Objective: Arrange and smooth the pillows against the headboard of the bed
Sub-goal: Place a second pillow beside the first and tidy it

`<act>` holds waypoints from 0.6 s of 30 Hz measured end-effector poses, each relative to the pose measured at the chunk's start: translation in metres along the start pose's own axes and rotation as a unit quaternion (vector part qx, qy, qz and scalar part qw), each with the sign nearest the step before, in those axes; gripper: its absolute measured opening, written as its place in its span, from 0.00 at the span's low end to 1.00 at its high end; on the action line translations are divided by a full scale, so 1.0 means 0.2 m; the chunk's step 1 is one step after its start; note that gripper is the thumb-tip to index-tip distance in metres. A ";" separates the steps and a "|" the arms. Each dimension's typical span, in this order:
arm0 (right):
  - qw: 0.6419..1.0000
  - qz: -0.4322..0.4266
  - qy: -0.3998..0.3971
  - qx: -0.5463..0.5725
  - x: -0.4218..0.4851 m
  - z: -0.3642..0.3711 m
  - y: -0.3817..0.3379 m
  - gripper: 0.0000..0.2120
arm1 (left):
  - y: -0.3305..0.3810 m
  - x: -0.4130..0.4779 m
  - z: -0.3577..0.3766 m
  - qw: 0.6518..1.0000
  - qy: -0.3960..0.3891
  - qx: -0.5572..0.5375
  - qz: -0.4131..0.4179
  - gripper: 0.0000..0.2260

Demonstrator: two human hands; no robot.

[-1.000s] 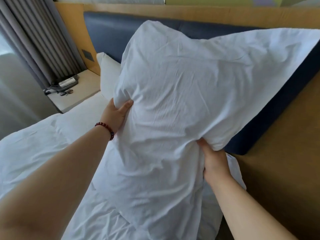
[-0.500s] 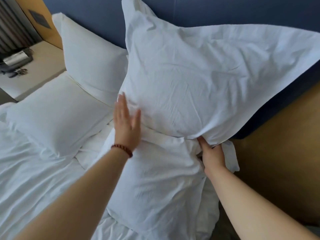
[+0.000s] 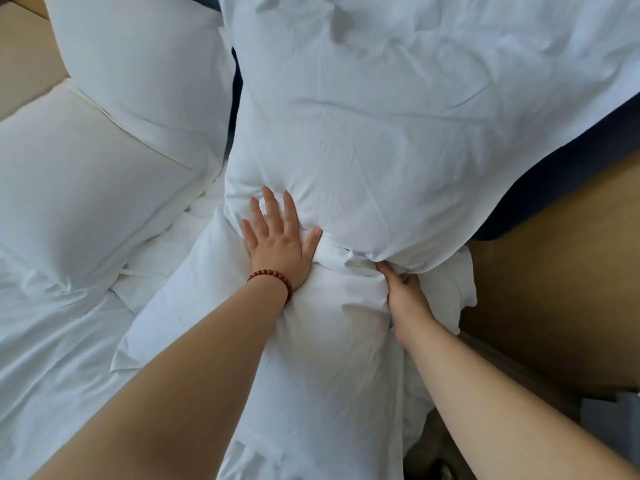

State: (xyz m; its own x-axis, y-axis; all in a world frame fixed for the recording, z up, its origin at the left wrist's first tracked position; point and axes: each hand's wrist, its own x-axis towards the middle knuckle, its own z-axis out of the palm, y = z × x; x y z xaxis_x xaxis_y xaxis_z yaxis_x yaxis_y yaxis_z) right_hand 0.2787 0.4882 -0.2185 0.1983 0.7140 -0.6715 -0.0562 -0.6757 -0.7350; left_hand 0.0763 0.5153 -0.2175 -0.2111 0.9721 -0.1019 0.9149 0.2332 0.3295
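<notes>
White upright pillow (image 3: 398, 140): leans on blue headboard (image 3: 540, 188), lower edge resting on flat pillow (image 3: 329, 368) on bed (image 3: 52, 358). L hand (image 3: 280, 244): flat, fingers spread, presses palm-down on upright pillow's lower-left part; red bead bracelet (image 3: 273, 278) at wrist. R hand (image 3: 403, 289): fingers curled under same pillow's lower edge, grips fabric there; fingertips hidden. To left: 2nd upright pillow (image 3: 138, 64), 2nd flat pillow (image 3: 79, 188) in front, touching. Wood panel (image 3: 554, 289) right of headboard.

The upright pillow (image 3: 398, 133) rises behind the grip of the right hand (image 3: 403, 292), against the headboard (image 3: 554, 188); a flat pillow (image 3: 311, 368) lies under the grip. Just left of the grip the left hand (image 3: 280, 247) rests across both, with two more pillows (image 3: 138, 81) farther left.
</notes>
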 end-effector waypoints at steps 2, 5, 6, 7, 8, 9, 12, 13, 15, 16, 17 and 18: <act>1.000 -0.005 0.020 -0.017 0.07 0.01 0.03 0.42 | -0.01 0.05 0.06 1.000 -0.017 0.015 0.002 0.34; 0.999 -0.019 0.026 -0.034 0.14 0.02 0.09 0.40 | -0.02 0.09 0.12 0.999 -0.035 0.033 0.007 0.35; 0.999 -0.025 0.024 -0.030 0.15 0.02 0.10 0.40 | -0.02 0.09 0.12 0.999 -0.038 0.036 0.009 0.35; 0.999 -0.026 0.020 -0.025 0.15 0.01 0.10 0.41 | -0.01 0.08 0.12 0.999 -0.040 0.035 0.012 0.35; 0.999 -0.027 0.012 -0.022 0.13 0.01 0.11 0.42 | -0.01 0.07 0.11 0.999 -0.043 0.029 0.015 0.34; 1.000 -0.022 0.004 -0.022 0.10 0.00 0.11 0.42 | -0.01 0.06 0.09 0.999 -0.046 0.020 0.020 0.34; 0.999 0.022 -0.024 -0.027 -0.04 -0.04 0.15 0.40 | -0.05 -0.03 -0.01 0.995 -0.094 -0.005 0.036 0.33; 0.998 0.036 -0.038 -0.019 -0.09 -0.04 0.18 0.40 | -0.06 -0.08 -0.04 0.991 -0.125 0.001 0.041 0.32; 0.997 0.045 -0.066 -0.002 -0.22 -0.05 0.26 0.41 | -0.08 -0.21 -0.09 0.983 -0.178 0.026 0.039 0.32; 0.996 0.045 -0.073 0.005 -0.26 -0.05 0.30 0.41 | -0.08 -0.28 -0.11 0.980 -0.191 0.040 0.034 0.32; 0.996 0.046 -0.079 0.006 -0.31 -0.06 0.33 0.40 | -0.08 -0.35 -0.12 0.979 -0.193 0.052 0.029 0.33; 0.996 0.048 -0.079 0.004 -0.36 -0.06 0.35 0.38 | -0.08 -0.41 -0.13 0.981 -0.182 0.061 0.023 0.33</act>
State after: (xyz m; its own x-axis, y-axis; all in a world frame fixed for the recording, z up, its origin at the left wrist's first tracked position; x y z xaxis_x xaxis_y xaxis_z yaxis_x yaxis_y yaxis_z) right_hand 0.2726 0.3875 -0.2215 0.0350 0.6670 -0.7443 -0.0744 -0.7409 -0.6675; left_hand 0.0706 0.4315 -0.1904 -0.0523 0.9035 -0.4254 0.9594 0.1636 0.2297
